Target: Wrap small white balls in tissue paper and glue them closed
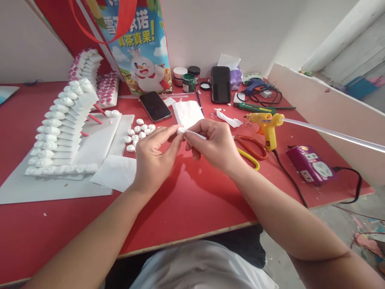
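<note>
Between the fingertips of both hands is a small white paper rosette (181,130), a rolled strip whose loose tail runs to the right. My left hand (155,154) pinches the rolled end with thumb and forefinger. The tail lies in the closed fingers of my right hand (217,145), partly hidden by them. Several finished white rosettes (142,135) lie in a group left of my left hand. Just beyond the hands is a stack of white paper pieces (189,112). A curved white structure (67,132) edged with rosettes stands on white boards at the left.
A yellow glue gun (269,130) with a long glue stick stands right, near scissors (254,146) and a purple power socket (311,164). Two phones, a black one (221,85) upright and another (155,106) lying flat, paint jars (189,82) and a printed bag (138,52) are behind.
</note>
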Demonstrator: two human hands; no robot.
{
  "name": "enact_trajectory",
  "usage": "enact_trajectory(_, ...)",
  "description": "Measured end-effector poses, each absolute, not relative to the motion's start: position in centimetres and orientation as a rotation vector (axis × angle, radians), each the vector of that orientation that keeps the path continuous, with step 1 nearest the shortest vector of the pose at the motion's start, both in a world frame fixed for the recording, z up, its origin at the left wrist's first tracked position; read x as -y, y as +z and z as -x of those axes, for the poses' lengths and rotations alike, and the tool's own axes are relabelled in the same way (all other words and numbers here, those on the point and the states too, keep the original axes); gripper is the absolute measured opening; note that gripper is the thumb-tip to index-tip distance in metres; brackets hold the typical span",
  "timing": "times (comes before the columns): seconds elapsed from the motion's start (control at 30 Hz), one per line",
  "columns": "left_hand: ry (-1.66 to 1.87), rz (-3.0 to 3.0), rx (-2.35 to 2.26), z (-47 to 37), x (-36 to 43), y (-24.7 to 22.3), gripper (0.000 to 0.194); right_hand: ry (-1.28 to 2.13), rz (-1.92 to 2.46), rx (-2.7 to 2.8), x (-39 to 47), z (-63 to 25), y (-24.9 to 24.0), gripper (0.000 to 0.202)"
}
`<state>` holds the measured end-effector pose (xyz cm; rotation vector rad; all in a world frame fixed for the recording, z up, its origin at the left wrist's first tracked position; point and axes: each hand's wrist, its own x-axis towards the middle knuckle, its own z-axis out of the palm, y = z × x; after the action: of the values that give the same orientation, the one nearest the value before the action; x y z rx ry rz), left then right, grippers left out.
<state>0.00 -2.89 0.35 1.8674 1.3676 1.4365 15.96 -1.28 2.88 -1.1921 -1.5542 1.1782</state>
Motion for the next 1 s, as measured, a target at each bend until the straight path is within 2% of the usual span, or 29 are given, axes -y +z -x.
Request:
enact_trajectory(0.23,1.496,-1.953,-1.420,-0.2,3.0,-0.3,0.019,1.142,1.107,1.624,1.1,-16.3,2.4,0.025)
enact_trajectory(0.4,1.357,-1.676,-1.244,0.8,2.4,-0.2,0.020,1.121,1.034,1.769,0.6,-17.3,2.7,0.019)
enact_trajectory(0.6,1.226,-1.673,-1.155,1.6,1.8,-0.1,0.024,1.094,1.056,1.824,0.7,-17.3,2.6,0.026)
enact_trajectory(0.8,1.314,-1.712,-1.248,1.1,2.4,0.7,0.025,1.749,1.005,1.321,-0.3,-17.4,3.0,0.051)
enact_trajectory(0.87,1.321,-1.738,-1.235,1.1,2.4,0.8,0.024,1.934,0.975,1.180,-0.6,-17.5,3.0,0.049)
enact_trajectory(1.0,1.294,-1.818,-1.215,1.2,2.2,0.8,0.023,2.121,0.858,1.039,-0.8,-17.6,2.7,0.033)
